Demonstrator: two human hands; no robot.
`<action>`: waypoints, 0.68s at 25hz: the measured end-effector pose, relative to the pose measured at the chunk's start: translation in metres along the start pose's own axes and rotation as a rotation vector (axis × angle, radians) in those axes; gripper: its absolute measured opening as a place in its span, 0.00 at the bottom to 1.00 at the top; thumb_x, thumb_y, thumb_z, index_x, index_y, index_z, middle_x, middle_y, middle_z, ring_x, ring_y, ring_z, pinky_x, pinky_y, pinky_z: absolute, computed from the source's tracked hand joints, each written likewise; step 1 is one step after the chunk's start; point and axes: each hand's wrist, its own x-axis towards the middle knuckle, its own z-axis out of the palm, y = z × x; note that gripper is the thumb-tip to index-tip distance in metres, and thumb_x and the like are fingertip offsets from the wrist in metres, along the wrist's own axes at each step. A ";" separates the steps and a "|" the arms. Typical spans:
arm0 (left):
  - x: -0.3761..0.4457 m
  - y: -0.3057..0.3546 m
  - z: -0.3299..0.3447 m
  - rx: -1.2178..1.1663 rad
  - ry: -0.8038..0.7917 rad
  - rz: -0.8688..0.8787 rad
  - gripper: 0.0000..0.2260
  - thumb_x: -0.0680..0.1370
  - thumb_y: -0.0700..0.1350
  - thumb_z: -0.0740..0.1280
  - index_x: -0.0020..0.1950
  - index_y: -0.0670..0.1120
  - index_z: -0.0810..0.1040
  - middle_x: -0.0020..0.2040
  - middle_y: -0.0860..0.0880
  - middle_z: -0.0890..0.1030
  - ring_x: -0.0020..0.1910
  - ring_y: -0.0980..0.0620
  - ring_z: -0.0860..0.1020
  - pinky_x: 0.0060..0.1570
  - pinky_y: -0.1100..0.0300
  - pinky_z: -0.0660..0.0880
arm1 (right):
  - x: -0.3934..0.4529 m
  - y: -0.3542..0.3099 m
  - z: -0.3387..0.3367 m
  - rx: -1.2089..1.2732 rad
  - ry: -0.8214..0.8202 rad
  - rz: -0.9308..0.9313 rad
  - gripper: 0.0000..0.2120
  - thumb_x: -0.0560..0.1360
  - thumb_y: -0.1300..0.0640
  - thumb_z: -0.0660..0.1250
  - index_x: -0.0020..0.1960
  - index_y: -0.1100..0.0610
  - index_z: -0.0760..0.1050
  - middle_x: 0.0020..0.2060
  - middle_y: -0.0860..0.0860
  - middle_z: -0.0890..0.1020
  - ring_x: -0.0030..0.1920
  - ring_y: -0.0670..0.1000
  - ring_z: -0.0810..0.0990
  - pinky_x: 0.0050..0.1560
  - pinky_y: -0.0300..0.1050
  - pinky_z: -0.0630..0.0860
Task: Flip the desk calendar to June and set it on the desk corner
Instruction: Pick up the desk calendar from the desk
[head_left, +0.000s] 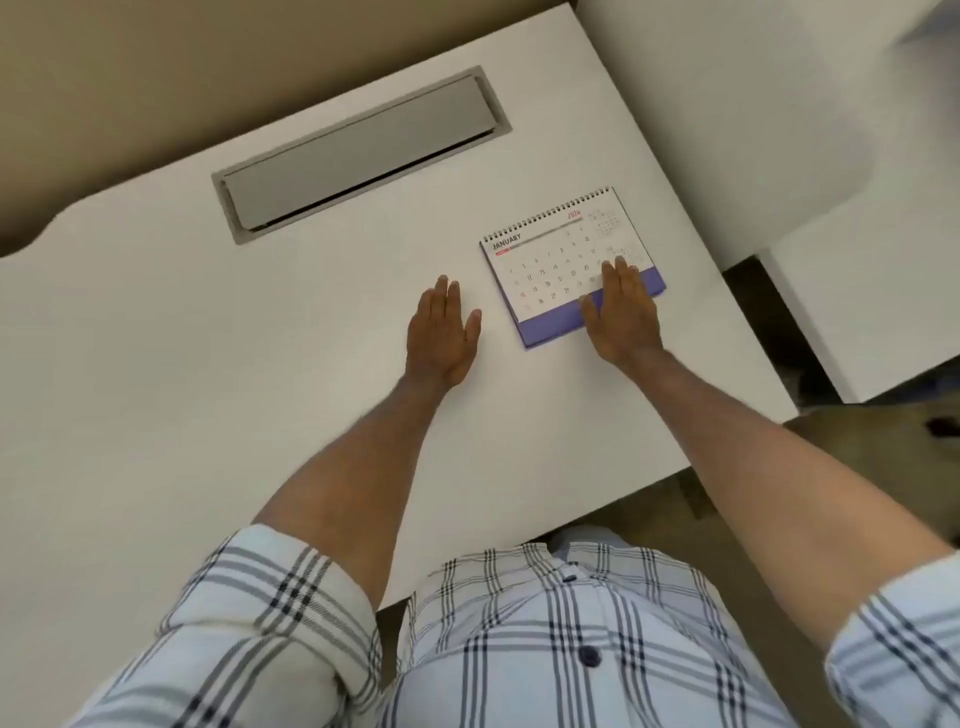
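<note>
Head view: we see the desk calendar (561, 260) lying on the white worktop (208, 364) near its right edge, showing January. Our right hand (623, 312) rests flat, fingers extended, on its lower right part, probably to steady it. Our left hand (441, 332) lies flat, grip empty, just beside it.

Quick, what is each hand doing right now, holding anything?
Left hand: open, flat over the desk, holding nothing.
Right hand: open, fingers extended over the calendar, showing January; no grip closed on it.
</note>
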 end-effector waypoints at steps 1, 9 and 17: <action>0.007 0.008 0.003 -0.048 -0.025 -0.031 0.27 0.87 0.56 0.54 0.83 0.43 0.61 0.84 0.44 0.60 0.81 0.41 0.61 0.76 0.45 0.65 | 0.008 0.009 -0.001 0.008 0.025 0.034 0.31 0.84 0.47 0.58 0.81 0.61 0.54 0.82 0.58 0.55 0.81 0.61 0.53 0.79 0.59 0.58; 0.046 0.063 -0.003 -0.973 -0.241 -0.554 0.18 0.78 0.55 0.64 0.62 0.46 0.77 0.57 0.46 0.81 0.53 0.43 0.79 0.54 0.52 0.77 | 0.038 0.049 -0.018 0.319 0.120 0.427 0.27 0.78 0.56 0.65 0.76 0.56 0.66 0.72 0.59 0.68 0.71 0.60 0.66 0.69 0.54 0.71; 0.053 0.071 -0.003 -1.208 -0.257 -0.684 0.15 0.84 0.48 0.63 0.68 0.44 0.78 0.54 0.46 0.84 0.46 0.51 0.82 0.49 0.56 0.77 | 0.047 0.044 -0.025 0.715 0.085 0.624 0.20 0.72 0.62 0.67 0.63 0.50 0.76 0.65 0.53 0.73 0.63 0.54 0.74 0.54 0.40 0.75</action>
